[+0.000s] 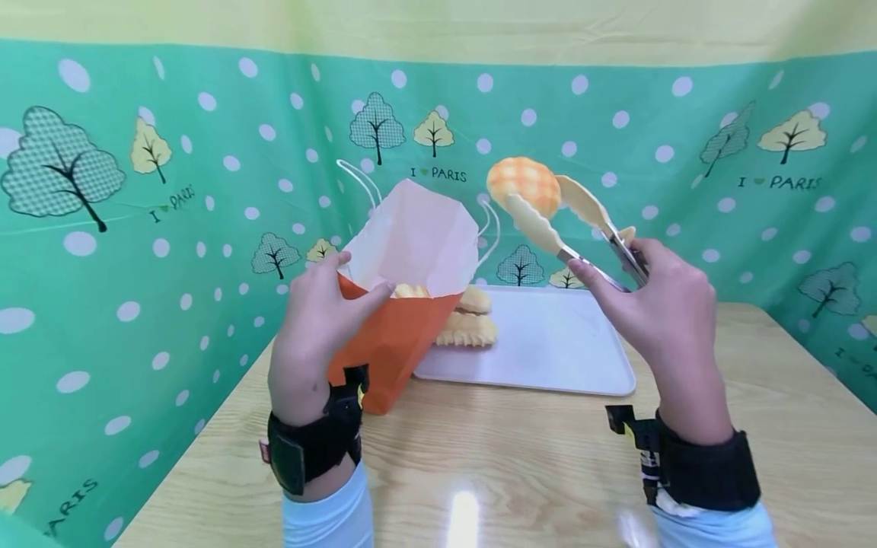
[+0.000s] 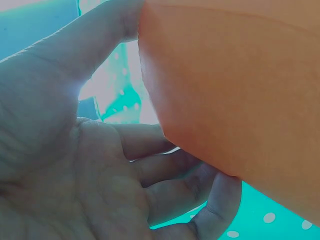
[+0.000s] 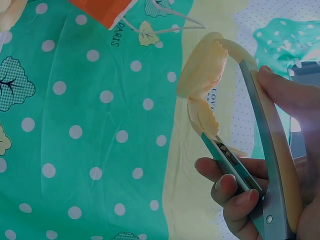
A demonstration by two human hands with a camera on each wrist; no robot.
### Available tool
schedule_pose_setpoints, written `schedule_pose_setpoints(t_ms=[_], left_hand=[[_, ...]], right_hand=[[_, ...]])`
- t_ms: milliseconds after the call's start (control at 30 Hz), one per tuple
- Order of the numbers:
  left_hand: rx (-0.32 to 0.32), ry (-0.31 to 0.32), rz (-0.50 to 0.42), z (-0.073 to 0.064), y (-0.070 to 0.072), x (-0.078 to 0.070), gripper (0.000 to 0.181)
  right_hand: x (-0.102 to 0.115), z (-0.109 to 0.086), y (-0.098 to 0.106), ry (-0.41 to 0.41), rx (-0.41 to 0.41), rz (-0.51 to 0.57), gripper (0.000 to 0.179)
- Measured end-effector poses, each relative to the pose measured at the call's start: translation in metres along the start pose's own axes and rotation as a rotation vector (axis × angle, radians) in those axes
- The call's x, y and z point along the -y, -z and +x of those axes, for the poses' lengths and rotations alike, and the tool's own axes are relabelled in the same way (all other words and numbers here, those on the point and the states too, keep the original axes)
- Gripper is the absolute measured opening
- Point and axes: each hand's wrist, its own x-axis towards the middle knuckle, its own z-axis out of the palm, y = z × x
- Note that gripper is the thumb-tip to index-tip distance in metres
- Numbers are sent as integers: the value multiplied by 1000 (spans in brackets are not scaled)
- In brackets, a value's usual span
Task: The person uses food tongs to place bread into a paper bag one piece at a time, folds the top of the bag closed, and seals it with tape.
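I see green dotted curtain (image 1: pixel 548 95) behind a wood-grain table (image 1: pixel 534 457); the left hand (image 1: pixel 311 327) pinches the tilted orange bag (image 1: pixel 404 335) at its rim, beside the white tray (image 1: pixel 555 342), while the right hand (image 1: pixel 664 308), curled around tongs (image 1: pixel 534 224), holds a checked bun (image 1: pixel 524 183) aloft.

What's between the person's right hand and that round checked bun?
The tongs: the right hand grips them, and their tips hold the bun, as the head view shows.

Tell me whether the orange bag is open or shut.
Open. The orange bag gapes at the top, its white inside showing, with a pale yellow item visible within; the left hand holds its edge.
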Motion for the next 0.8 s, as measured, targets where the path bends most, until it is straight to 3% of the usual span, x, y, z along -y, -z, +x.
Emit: schedule_pose_setpoints(t_ms=[433,800], left_hand=[[-14,-13,14,4,5,-5,79],[10,-6,17,6,4,-7,79]], right_hand=[[27,-4,7,96,-92,121,62],[40,-11,1,165,-62,148,58]])
